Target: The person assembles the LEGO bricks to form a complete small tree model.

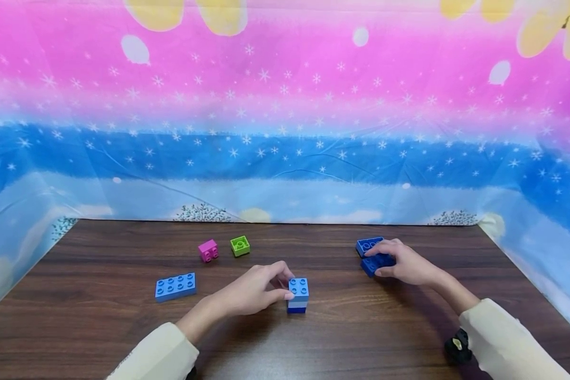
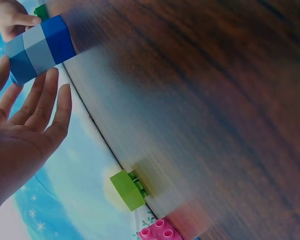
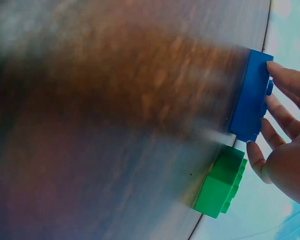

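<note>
My left hand [image 1: 261,287] holds the top of a small upright stack of bricks [image 1: 298,295] between thumb and fingers. The stack runs light blue, pale grey-blue and dark blue from top to bottom; the left wrist view shows all three layers [image 2: 40,50]. Farther right, my right hand [image 1: 404,261] has thumb and fingers around a dark blue brick [image 1: 371,265]. Fingertips touch that long blue brick [image 3: 252,95] in the right wrist view. Just behind it lies another brick [image 1: 368,245], dark blue in the head view; a green brick [image 3: 220,182] shows beside it at the right wrist.
On the left lies a light blue eight-stud brick [image 1: 176,287]. Behind it are a pink brick [image 1: 208,250] on its side and a lime green brick [image 1: 240,246] with its hollow underside up. A patterned cloth [image 1: 285,158] hangs along the table's back edge.
</note>
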Demonstrator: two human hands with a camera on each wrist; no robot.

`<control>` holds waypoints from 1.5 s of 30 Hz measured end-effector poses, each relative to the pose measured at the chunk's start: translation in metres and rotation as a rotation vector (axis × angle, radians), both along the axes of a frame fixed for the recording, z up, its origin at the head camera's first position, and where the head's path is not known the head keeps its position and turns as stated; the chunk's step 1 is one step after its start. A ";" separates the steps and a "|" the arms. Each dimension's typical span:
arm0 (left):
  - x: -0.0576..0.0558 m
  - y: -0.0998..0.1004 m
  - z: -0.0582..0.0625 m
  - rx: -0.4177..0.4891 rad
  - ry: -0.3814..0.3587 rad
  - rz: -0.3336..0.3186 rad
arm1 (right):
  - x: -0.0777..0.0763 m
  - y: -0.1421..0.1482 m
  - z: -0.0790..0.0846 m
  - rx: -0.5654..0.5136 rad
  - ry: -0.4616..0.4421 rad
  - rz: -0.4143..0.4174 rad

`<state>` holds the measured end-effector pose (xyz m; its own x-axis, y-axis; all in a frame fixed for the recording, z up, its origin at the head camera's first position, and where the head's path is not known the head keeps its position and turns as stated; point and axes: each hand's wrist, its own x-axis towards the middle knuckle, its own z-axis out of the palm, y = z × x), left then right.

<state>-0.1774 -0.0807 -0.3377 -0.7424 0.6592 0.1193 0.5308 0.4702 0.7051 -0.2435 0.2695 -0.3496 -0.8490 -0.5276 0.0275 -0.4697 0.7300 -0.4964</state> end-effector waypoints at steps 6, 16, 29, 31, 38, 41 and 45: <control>-0.001 0.000 0.000 -0.004 -0.007 0.003 | -0.002 -0.001 -0.002 0.018 0.016 0.008; 0.000 0.000 0.001 -0.003 -0.010 0.004 | -0.002 -0.001 -0.004 0.027 0.001 0.027; 0.000 -0.001 0.000 -0.003 -0.006 0.005 | 0.008 -0.018 0.004 -0.038 0.018 0.087; 0.000 0.000 0.001 -0.002 -0.006 0.006 | 0.010 -0.022 0.007 -0.051 0.012 0.111; 0.000 0.000 0.001 -0.006 -0.011 0.005 | 0.020 -0.044 0.017 -0.107 -0.001 0.207; 0.000 0.000 0.001 -0.007 -0.015 0.005 | 0.024 -0.055 0.022 -0.125 -0.013 0.221; 0.000 0.000 0.001 -0.002 -0.020 0.005 | 0.031 -0.069 0.028 -0.148 -0.036 0.256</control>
<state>-0.1778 -0.0807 -0.3364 -0.7482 0.6555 0.1030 0.5139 0.4743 0.7148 -0.2128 0.2002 -0.3221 -0.6907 -0.7172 0.0924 -0.6092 0.5083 -0.6087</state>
